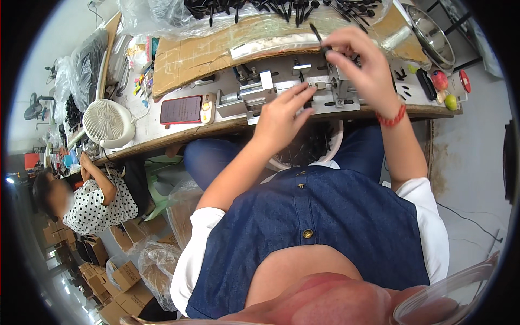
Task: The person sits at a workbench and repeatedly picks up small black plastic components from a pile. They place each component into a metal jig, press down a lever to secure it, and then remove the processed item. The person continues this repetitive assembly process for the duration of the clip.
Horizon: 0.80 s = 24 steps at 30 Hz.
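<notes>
My right hand [362, 60] is raised over the right part of the metal fixture. Its thumb and fingers pinch a slim black rod-shaped part [317, 34] with a thicker lower end, tilted up to the left. My left hand [283, 118] reaches over the middle of the metal fixture [264, 88], fingers stretched out and thumb apart. Its fingertips are at a small block beside a dark piece; whether they touch that piece I cannot tell. Beneath the fixture, a white-rimmed tub [337, 147] of black parts sits between my knees, partly hidden by my left arm.
A pile of similar black parts [295, 10] lies on plastic beyond the cardboard sheet [184, 65]. To the left stand a white fan [108, 123] and a phone [181, 110]. A metal bowl [433, 38] and fruit [450, 102] are at right. Another person [100, 200] works at left.
</notes>
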Each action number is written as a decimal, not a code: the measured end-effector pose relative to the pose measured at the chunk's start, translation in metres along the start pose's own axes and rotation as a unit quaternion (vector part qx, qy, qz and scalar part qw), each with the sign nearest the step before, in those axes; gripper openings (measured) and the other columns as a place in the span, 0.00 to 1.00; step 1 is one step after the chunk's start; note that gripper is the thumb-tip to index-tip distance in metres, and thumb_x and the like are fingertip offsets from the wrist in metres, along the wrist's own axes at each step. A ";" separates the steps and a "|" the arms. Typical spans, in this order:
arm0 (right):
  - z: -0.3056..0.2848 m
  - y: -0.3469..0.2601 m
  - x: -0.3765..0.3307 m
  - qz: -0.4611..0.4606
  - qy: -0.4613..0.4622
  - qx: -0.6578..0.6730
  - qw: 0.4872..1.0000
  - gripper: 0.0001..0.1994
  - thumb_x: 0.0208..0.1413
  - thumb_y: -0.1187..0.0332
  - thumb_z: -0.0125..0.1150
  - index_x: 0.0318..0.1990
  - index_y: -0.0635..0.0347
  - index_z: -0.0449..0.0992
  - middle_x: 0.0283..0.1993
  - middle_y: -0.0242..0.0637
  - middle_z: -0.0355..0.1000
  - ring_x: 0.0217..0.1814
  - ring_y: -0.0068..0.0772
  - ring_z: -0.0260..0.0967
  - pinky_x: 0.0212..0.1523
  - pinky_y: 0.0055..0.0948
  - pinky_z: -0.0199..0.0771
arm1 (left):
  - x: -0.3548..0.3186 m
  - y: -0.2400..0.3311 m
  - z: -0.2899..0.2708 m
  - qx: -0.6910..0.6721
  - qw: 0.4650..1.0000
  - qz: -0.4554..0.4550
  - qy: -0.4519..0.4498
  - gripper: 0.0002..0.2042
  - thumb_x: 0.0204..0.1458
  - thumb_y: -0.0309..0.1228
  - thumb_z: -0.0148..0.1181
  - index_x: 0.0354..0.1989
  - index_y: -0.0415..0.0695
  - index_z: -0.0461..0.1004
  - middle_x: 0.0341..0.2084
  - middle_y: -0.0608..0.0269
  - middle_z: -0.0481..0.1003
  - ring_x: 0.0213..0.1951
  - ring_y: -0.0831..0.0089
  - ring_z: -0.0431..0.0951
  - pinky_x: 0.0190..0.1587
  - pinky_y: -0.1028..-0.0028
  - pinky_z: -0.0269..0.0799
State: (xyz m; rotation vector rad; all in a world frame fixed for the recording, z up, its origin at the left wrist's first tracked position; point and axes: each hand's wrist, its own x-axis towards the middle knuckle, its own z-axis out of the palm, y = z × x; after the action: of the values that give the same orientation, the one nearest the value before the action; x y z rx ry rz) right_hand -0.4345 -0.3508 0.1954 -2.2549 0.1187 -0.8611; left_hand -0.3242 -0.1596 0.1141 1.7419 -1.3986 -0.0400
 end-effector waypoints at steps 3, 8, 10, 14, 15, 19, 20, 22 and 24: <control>0.009 -0.016 -0.045 -0.044 -0.008 -0.073 0.996 0.10 0.55 0.71 0.68 0.45 0.59 0.81 0.51 0.38 0.76 0.55 0.43 0.71 0.56 0.38 0.69 | 0.049 -0.023 -0.023 0.066 0.980 0.134 0.132 0.12 0.51 0.19 0.63 0.44 0.46 0.83 0.42 0.56 0.80 0.41 0.58 0.81 0.42 0.64 0.79; 0.044 -0.012 -0.084 -0.044 -0.068 -0.141 0.987 0.12 0.53 0.75 0.69 0.45 0.59 0.79 0.56 0.38 0.75 0.55 0.45 0.68 0.57 0.40 0.72 | 0.154 -0.083 -0.061 0.229 0.941 0.194 0.158 0.13 0.53 0.24 0.57 0.46 0.43 0.81 0.45 0.48 0.80 0.51 0.49 0.78 0.54 0.57 0.74; 0.054 0.000 -0.087 -0.055 -0.073 -0.162 0.983 0.12 0.53 0.75 0.69 0.45 0.60 0.79 0.56 0.38 0.74 0.55 0.45 0.68 0.57 0.39 0.73 | 0.171 -0.083 -0.066 0.244 0.964 0.099 0.039 0.13 0.53 0.22 0.56 0.46 0.44 0.80 0.45 0.50 0.80 0.50 0.50 0.77 0.53 0.56 0.74; 0.064 0.015 -0.086 -0.093 -0.083 -0.222 0.967 0.11 0.52 0.75 0.64 0.43 0.61 0.78 0.57 0.38 0.74 0.54 0.44 0.68 0.57 0.37 0.75 | 0.173 -0.070 -0.069 0.234 0.969 0.070 -0.028 0.11 0.53 0.23 0.55 0.44 0.44 0.80 0.44 0.55 0.79 0.49 0.52 0.77 0.52 0.56 0.74; 0.066 0.017 -0.085 -0.106 -0.086 -0.233 0.963 0.11 0.51 0.74 0.63 0.43 0.61 0.78 0.57 0.39 0.74 0.54 0.44 0.68 0.57 0.37 0.75 | 0.169 -0.064 -0.072 0.232 0.970 0.059 -0.033 0.11 0.53 0.23 0.56 0.43 0.44 0.81 0.44 0.55 0.79 0.49 0.52 0.77 0.52 0.56 0.74; 0.064 0.019 -0.083 -0.112 -0.098 -0.241 0.959 0.11 0.53 0.71 0.64 0.43 0.61 0.78 0.57 0.39 0.75 0.54 0.45 0.68 0.57 0.38 0.74 | 0.156 -0.078 -0.066 0.150 0.983 0.096 0.035 0.12 0.56 0.33 0.69 0.48 0.49 0.83 0.37 0.57 0.82 0.36 0.62 0.83 0.39 0.67 0.78; 0.061 0.017 -0.079 -0.108 -0.099 -0.225 0.963 0.11 0.53 0.69 0.65 0.43 0.61 0.78 0.56 0.39 0.75 0.54 0.45 0.68 0.58 0.39 0.73 | 0.147 -0.068 -0.066 0.103 0.988 0.094 0.065 0.12 0.54 0.31 0.70 0.47 0.46 0.84 0.36 0.57 0.82 0.34 0.66 0.84 0.37 0.69 0.78; 0.050 0.011 -0.061 -0.105 -0.100 -0.188 0.971 0.11 0.55 0.67 0.67 0.44 0.60 0.78 0.56 0.39 0.75 0.55 0.46 0.69 0.59 0.42 0.72 | 0.121 -0.043 -0.069 0.032 0.990 0.088 0.105 0.11 0.53 0.29 0.71 0.46 0.45 0.84 0.36 0.59 0.82 0.34 0.70 0.83 0.36 0.72 0.78; 0.035 0.027 -0.032 -0.131 -0.035 -0.168 0.976 0.11 0.56 0.67 0.68 0.45 0.59 0.79 0.54 0.40 0.76 0.56 0.48 0.69 0.61 0.45 0.69 | 0.086 -0.018 -0.064 -0.030 0.991 0.056 0.114 0.11 0.52 0.26 0.72 0.44 0.44 0.85 0.36 0.62 0.81 0.33 0.74 0.82 0.34 0.76 0.76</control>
State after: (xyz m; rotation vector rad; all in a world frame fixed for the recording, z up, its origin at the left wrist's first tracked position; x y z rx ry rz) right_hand -0.4335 -0.3400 0.1415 -2.6571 -0.0753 -0.9549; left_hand -0.2457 -0.1908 0.1824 1.5631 -1.3116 0.1721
